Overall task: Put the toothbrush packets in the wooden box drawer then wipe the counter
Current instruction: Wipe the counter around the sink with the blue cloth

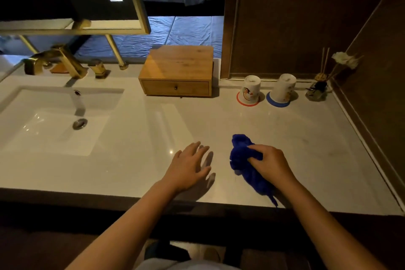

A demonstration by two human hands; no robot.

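Note:
A bunched blue cloth (243,155) lies on the white counter (306,142) near its front edge. My right hand (270,163) grips the cloth from the right, fingers curled into it. My left hand (189,165) hovers just above the counter left of the cloth, fingers spread and straight, holding nothing. The wooden box (178,68) stands at the back of the counter, its drawer (175,87) closed. No toothbrush packets are in view.
A white sink (54,116) with a gold faucet (57,60) fills the left side. Two upturned paper cups (249,91) (282,89) and a reed diffuser (317,91) stand at the back right. A dark wall (372,94) borders the counter's right edge.

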